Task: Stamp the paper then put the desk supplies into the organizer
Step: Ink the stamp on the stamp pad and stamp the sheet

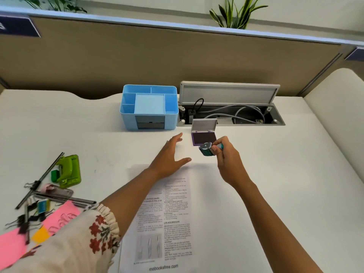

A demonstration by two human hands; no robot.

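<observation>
A printed paper [167,219] lies on the white desk in front of me. My right hand [229,160] grips a small green stamp [205,149], held tilted just in front of the open purple ink pad [202,137]. My left hand [170,156] hovers flat with fingers spread over the desk at the paper's top edge, holding nothing. The blue organizer [128,111] stands behind, its compartments looking bare. At the left lie a green hole punch [69,171], pens [65,199], binder clips [25,217] and pink sticky notes [11,245].
An open cable tray [275,121] with its grey lid raised and wires inside sits right of the organizer. A tan partition runs along the desk's back, with plants above. A cream chair back shows at the far right.
</observation>
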